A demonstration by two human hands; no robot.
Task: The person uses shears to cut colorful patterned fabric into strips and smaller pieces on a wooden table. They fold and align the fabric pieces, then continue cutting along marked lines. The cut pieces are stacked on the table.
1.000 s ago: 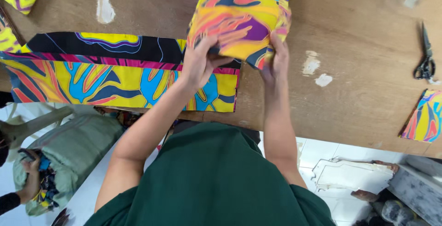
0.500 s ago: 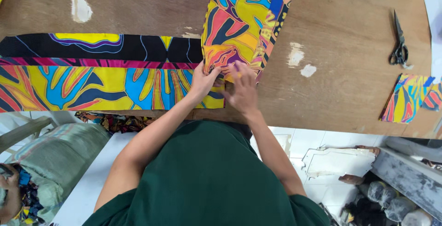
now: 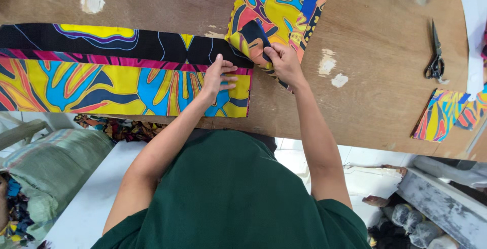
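Right now the left hand lies flat, fingers spread and holding nothing, on the near end of a long printed cloth strip (black along its far edge, pink-banded, yellow and blue nearer the person) that runs across the wooden table. Just beside it, the right hand pinches the folded lower corner of a second bright cloth piece, thumb and fingers closed on the fabric where a dark flap turns up. That piece stretches away up the table, its corner meeting the strip's end. Well off to the right lie scissors, a small printed cloth scrap near the table edge, and a white paper pattern.
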